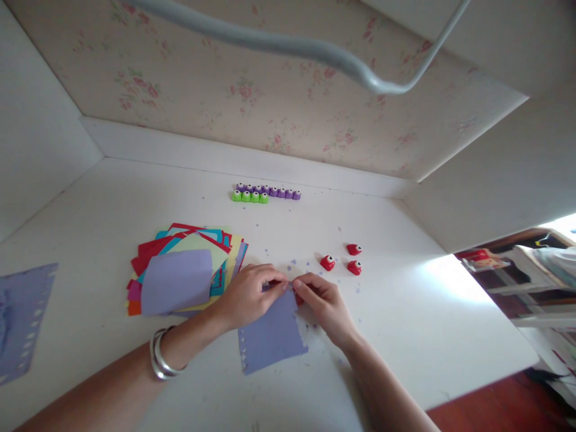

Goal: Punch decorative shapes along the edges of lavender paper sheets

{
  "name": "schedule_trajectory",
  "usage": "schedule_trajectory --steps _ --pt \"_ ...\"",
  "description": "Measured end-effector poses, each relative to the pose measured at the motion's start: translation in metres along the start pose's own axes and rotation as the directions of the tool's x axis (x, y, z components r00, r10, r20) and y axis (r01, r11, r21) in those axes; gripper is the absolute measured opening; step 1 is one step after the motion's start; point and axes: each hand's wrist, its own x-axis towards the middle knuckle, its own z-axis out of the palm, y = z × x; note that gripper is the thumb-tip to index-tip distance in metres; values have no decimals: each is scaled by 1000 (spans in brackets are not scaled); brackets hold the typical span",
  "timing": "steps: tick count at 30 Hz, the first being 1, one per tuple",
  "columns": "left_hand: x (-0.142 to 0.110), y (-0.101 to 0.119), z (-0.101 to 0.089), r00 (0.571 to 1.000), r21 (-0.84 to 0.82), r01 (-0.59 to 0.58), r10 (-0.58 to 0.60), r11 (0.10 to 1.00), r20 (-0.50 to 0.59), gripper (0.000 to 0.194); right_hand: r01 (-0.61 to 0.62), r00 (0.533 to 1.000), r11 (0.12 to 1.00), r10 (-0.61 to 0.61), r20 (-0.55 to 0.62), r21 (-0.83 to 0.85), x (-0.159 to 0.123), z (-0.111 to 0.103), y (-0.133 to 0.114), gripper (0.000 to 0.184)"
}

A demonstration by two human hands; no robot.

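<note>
So both hands are right up at the top of a light purple paper sheet (272, 339) with nibbled-looking edges, lying on the white tabletop (405, 336). Left hand (252, 297), the one below those shiny silver bangles (157, 359), has thumb and index tips brought together, and the right hand (324, 306) does the same just beside it. Can't tell if they're pinching the paper's edge or some tiny scrap, too small to see. A red bit (299, 299) peeks out under the right hand, mostly hidden. Three small red plastic punches with white tops (328, 262) sit beyond that hand, and a messy multicoloured paper stack (198, 243) is just left of the sheet.
</note>
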Motion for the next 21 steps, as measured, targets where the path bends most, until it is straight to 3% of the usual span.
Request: schedule_trajectory --steps 21 --pt "0 0 2 1000 74 18 -18 997 1 16 116 993 985 -119 -11 -130 -1 1 5 30"
